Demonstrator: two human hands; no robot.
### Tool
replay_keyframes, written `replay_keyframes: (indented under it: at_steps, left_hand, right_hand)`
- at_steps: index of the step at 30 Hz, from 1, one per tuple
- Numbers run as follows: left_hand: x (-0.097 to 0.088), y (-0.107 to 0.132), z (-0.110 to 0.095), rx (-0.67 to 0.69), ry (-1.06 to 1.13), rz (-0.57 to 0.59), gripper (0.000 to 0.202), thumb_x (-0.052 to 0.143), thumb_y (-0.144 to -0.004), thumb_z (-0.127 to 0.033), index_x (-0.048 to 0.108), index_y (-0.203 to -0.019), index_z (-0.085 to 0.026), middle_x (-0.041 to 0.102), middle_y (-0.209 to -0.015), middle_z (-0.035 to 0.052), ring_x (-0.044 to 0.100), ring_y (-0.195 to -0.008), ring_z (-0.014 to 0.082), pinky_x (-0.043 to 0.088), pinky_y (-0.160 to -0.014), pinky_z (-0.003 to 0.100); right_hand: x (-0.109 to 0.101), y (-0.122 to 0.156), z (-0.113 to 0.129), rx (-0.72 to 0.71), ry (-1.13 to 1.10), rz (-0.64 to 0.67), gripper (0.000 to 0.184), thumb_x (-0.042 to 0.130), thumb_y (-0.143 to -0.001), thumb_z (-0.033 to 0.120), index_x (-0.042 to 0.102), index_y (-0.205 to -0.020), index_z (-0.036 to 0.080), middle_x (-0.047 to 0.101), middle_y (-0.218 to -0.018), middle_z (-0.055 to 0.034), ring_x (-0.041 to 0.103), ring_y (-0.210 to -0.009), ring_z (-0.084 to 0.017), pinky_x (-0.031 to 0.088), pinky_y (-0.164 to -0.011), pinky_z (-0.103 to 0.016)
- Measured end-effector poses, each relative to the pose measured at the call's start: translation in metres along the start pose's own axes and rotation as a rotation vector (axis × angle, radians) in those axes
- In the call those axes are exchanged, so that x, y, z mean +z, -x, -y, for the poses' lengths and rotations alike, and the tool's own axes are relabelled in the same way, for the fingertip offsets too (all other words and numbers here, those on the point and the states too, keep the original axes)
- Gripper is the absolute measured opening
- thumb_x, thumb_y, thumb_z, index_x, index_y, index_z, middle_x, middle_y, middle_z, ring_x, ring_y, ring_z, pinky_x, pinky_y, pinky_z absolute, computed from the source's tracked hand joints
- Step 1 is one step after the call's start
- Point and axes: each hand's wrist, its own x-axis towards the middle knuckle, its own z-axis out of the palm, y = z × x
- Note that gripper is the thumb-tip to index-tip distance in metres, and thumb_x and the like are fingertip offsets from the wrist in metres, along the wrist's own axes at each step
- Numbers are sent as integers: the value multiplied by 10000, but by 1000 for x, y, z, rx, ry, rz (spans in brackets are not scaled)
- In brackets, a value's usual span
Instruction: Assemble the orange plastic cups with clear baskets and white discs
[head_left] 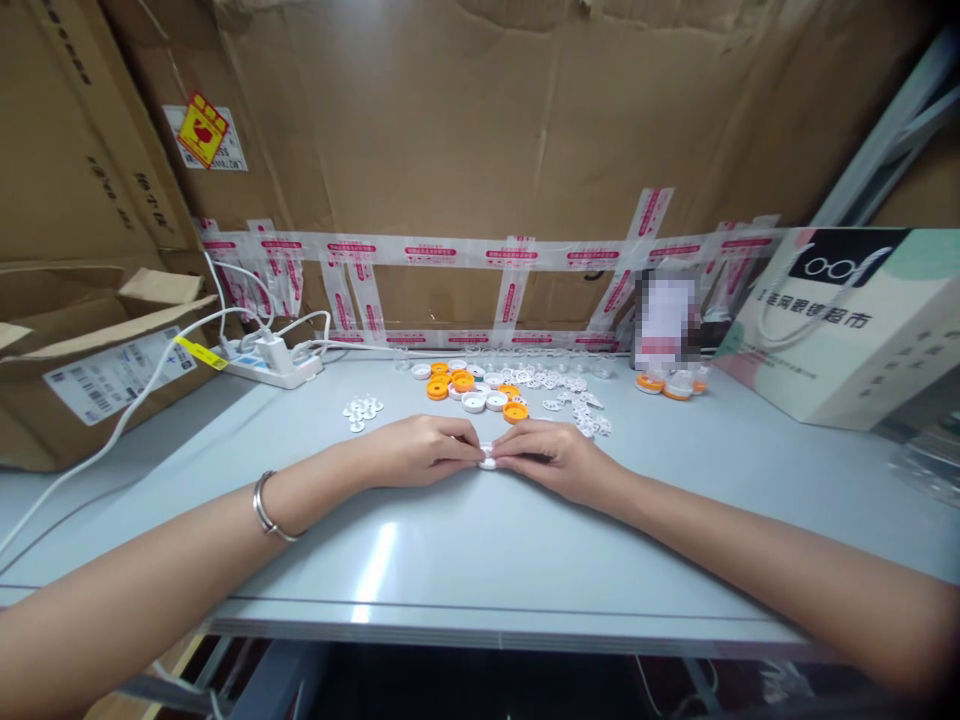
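My left hand (420, 450) and my right hand (551, 455) rest on the grey table (480, 540), fingertips meeting at the middle. Between them they pinch a small white cap (488, 460) that sits on the table top. A silver bracelet (264, 505) circles my left wrist. Just beyond the hands lies a heap of orange and white caps (472, 388), with several small white disc parts (574, 395) scattered to its right and a smaller cluster of white discs (362, 410) to its left.
A white power strip (274, 365) with cables lies at the back left beside a cardboard box (90, 360). A printed white carton (847, 320) stands at the right. Cardboard with taped seams (480, 150) walls the back. More caps (671, 385) sit by a blurred item.
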Motion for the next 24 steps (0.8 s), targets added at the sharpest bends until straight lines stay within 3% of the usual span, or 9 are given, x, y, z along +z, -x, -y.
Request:
replay_keyframes:
  at_steps: [18, 21, 24]
  left_hand:
    - [-2, -2, -5, -15, 21, 7, 256, 436, -882, -173, 635, -1043, -167, 636, -991, 89, 624, -841, 144, 490, -759, 239]
    - [-9, -2, -2, -13, 25, -7, 239, 448, -876, -169, 644, -1013, -163, 636, -991, 88, 616, -844, 142, 486, -755, 239]
    - [-25, 1, 5, -37, 19, -111, 215, 464, -874, -186, 659, -950, -142, 642, -967, 91, 603, -861, 143, 475, -774, 243]
  right_hand:
    - [-2, 0, 4, -4, 70, 31, 194, 505, -867, 258, 677, -942, 208, 655, -910, -70, 604, -845, -165, 500, -767, -316]
    - [-3, -1, 4, 31, 16, 27, 181, 532, -851, 268, 670, -952, 210, 665, -919, -58, 606, -856, -161, 490, -787, -308]
    - [-3, -2, 4, 110, -40, 16, 195, 580, -814, 302, 661, -959, 201, 673, -908, -48, 609, -846, -160, 483, -781, -293]
